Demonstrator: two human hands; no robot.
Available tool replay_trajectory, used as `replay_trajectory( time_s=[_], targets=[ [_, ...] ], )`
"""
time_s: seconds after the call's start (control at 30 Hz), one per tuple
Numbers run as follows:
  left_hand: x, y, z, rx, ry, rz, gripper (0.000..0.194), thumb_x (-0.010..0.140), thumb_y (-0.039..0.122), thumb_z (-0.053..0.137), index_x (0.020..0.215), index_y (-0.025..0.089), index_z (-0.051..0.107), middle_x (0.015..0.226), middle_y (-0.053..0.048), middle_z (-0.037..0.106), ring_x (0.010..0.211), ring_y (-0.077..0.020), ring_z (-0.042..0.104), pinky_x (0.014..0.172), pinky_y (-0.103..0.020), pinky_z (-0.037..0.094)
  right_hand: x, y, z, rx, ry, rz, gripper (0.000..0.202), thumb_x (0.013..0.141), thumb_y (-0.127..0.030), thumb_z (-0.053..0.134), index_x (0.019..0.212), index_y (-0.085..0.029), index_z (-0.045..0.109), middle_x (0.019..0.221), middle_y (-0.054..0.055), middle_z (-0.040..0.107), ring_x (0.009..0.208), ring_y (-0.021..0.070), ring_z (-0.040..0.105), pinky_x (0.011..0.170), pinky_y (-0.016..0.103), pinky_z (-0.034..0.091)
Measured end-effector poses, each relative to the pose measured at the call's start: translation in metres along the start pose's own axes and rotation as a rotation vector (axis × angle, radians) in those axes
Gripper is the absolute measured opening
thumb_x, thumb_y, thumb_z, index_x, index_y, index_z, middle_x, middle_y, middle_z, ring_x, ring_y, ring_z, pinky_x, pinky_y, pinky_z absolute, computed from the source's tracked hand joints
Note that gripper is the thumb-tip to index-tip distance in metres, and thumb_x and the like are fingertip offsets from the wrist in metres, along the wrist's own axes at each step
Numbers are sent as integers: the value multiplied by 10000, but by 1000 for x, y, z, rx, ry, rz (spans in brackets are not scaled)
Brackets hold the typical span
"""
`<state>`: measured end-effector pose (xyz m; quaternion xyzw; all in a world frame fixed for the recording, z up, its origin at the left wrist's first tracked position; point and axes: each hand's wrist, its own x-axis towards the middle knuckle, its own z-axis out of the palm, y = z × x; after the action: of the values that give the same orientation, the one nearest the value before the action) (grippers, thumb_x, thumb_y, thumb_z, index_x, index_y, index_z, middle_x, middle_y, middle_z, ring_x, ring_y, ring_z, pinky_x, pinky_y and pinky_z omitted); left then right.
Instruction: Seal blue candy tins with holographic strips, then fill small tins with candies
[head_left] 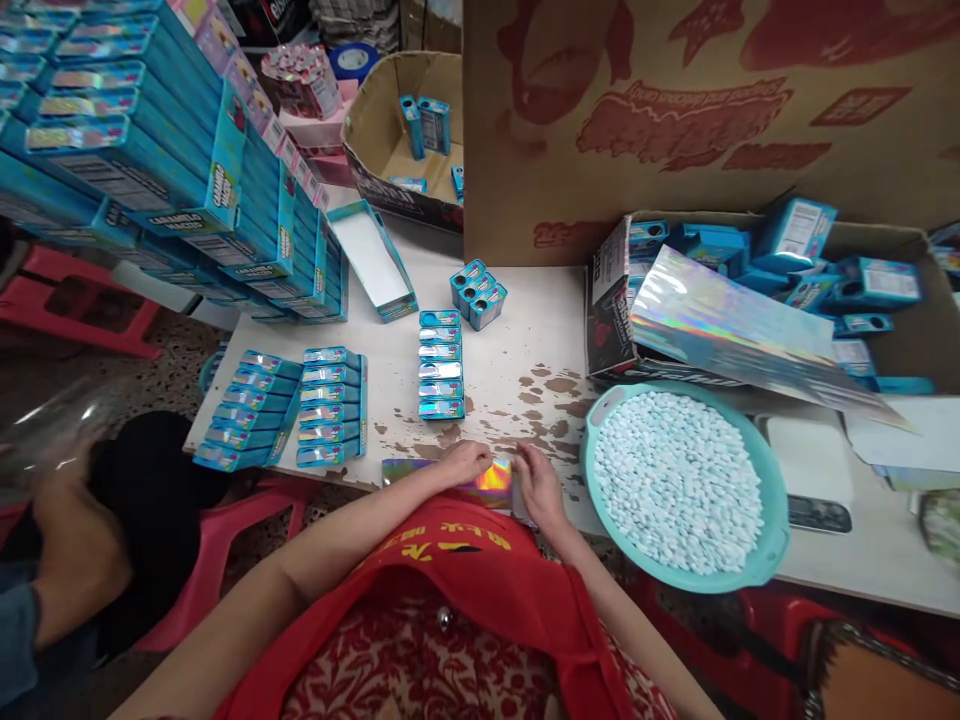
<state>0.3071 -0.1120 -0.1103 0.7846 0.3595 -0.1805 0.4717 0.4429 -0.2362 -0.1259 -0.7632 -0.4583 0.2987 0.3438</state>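
Holographic strip (493,477): lying beneath the left hand (466,462) and ending beside the right hand (538,485), both with fingers curling, pinch indeterminable; probably light, slick, creasing easily, edges offering best hold.

Tabletop (544,320) fairly bright, evenly lit; light looks overhead, going by sheen on top of the stacked boxes (180,170). Rainbow glare on the big foil sheet (735,310), orange hot spot on the foil strip (493,478). Shadows soft, floor (161,385) dim. Wide-angle stretch toward edges. Clear plastic (67,430) far left smeared; corners soft, centre reasonably sharp.
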Motion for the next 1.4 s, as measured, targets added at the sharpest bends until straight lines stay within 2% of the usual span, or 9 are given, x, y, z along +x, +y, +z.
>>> replay_trajectory(
  time_s=[0.23,0.33,0.43,0.57,0.73,0.87,1.07,1.27,1.4],
  targets=[
    [1,1,0,-36,18,-42,228,765,217,487,808,149,700,742,-37,673,693,-157,560,619,-231,369,-17,4,2,-612,-116,-400,338,887,-180,456,1197,-205,588,1213,119,600,1083,277,502,854,403,414],
    [5,0,2,-58,21,-49,222,762,212,490,798,148,700,739,-35,675,698,-157,561,620,-232,371,-24,7,0,-665,-134,-464,365,867,-117,457,1191,-223,587,1250,101,585,1118,272,482,849,389,401],
    [9,-3,4,-83,27,-58,206,748,201,500,764,141,696,728,-39,674,700,-164,563,625,-237,379,-24,0,-5,-601,-148,-479,220,893,-183,468,1015,-219,648,1095,96,651,1011,242,533,814,359,410],
    [8,-5,3,-119,30,-51,206,752,211,505,779,145,698,750,-48,685,737,-181,580,674,-253,410,-17,-26,-22,-389,-178,-362,205,911,-251,465,790,-203,624,732,54,643,742,191,568,675,298,417],
    [-5,2,-2,-565,17,225,369,869,379,422,1095,170,626,1065,-59,673,969,-166,592,844,-259,432,2,-62,-46,-13,-166,-92,199,867,-342,534,729,-206,582,707,17,644,662,158,589,648,270,442],
    [-16,12,-10,-870,-72,263,381,779,470,567,930,128,639,804,-50,681,765,-156,615,740,-270,472,23,-78,-50,167,-59,46,241,800,-418,601,701,-200,581,653,-4,630,617,149,583,621,266,449],
    [-45,10,-51,-789,181,100,280,794,392,522,867,141,622,584,22,563,563,-106,537,576,-221,432,54,-101,-20,412,24,167,278,715,-463,660,710,-192,596,678,8,645,637,155,587,642,289,473],
    [-71,-19,-83,-668,359,-70,226,775,376,509,807,163,580,589,19,563,567,-118,545,554,-220,434,65,-123,33,575,3,207,263,698,-445,668,706,-188,617,676,9,645,651,154,576,659,295,473],
    [-68,-36,-104,-615,451,-49,236,780,370,497,827,157,586,589,20,568,553,-112,531,544,-215,417,85,-130,50,611,44,179,233,691,-411,671,707,-180,647,812,46,662,819,191,602,782,334,465]
  ],
)
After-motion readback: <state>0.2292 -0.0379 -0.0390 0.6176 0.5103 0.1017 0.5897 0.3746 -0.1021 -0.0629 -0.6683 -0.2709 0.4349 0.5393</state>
